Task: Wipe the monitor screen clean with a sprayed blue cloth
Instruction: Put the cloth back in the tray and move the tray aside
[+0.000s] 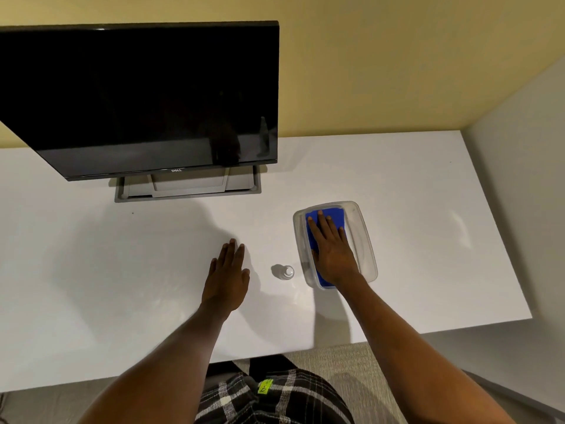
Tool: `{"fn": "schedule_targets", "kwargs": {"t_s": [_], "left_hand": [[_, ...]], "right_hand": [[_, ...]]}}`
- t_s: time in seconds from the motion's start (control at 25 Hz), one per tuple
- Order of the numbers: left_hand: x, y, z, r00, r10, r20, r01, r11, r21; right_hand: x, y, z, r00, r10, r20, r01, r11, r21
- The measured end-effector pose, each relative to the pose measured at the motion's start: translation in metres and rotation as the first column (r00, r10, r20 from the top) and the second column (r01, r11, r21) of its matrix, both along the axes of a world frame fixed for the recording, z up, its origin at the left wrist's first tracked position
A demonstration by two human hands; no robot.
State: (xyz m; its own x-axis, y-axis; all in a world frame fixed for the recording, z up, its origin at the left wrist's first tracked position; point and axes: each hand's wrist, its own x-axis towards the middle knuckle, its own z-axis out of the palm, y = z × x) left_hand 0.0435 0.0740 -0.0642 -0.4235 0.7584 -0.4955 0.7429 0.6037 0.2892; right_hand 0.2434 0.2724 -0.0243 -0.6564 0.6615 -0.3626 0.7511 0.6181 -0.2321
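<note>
A black monitor with a dark screen stands on its grey base at the back left of the white desk. A blue cloth lies folded in a clear plastic tray to the right. My right hand rests flat on top of the cloth, fingers spread, not gripping it. A small clear spray bottle stands upright just left of the tray. My left hand hovers flat and empty over the desk, left of the bottle.
The desk's front edge runs near my body, and its right edge meets a grey wall. A yellow wall rises behind the monitor. Bare white desk surface lies left of my left hand and right of the tray.
</note>
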Motion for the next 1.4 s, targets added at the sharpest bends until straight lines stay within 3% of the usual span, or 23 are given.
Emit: {"fn": "schedule_targets", "kwargs": {"t_s": [0.28, 0.4, 0.48, 0.56, 0.8, 0.92, 1.16, 1.4], "left_hand": [[-0.007, -0.004, 0.002, 0.999, -0.012, 0.034, 0.012, 1.000, 0.013], [-0.008, -0.006, 0.001, 0.999, -0.020, 0.033, 0.019, 1.000, 0.019], [-0.006, -0.007, 0.000, 0.999, -0.015, 0.032, 0.014, 1.000, 0.027], [-0.004, -0.006, -0.002, 0.999, 0.001, 0.038, -0.002, 1.000, 0.028], [0.001, -0.005, -0.003, 1.000, 0.001, 0.015, -0.001, 1.000, 0.019], [0.002, -0.008, -0.006, 1.000, -0.020, -0.002, 0.020, 1.000, 0.009], [0.005, -0.009, -0.011, 0.997, -0.060, -0.052, 0.059, 0.998, -0.026], [0.007, -0.010, -0.014, 0.996, -0.058, -0.065, 0.057, 0.998, -0.011]], "right_hand": [[-0.017, -0.002, -0.005, 0.996, -0.085, -0.037, 0.085, 0.996, 0.010], [-0.015, -0.011, 0.013, 0.960, -0.192, -0.203, 0.194, 0.981, -0.012], [-0.012, -0.025, 0.030, 0.880, -0.322, -0.350, 0.325, 0.944, -0.052], [-0.010, -0.046, 0.043, 0.837, -0.353, -0.419, 0.342, 0.934, -0.103], [-0.008, -0.095, 0.054, 0.877, -0.260, -0.404, 0.174, 0.956, -0.236], [-0.013, -0.107, 0.045, 0.888, -0.319, -0.331, 0.217, 0.926, -0.309], [-0.026, -0.118, 0.032, 0.872, -0.381, -0.307, 0.307, 0.915, -0.263], [-0.027, -0.119, 0.053, 0.798, -0.414, -0.437, 0.330, 0.908, -0.256]]}}
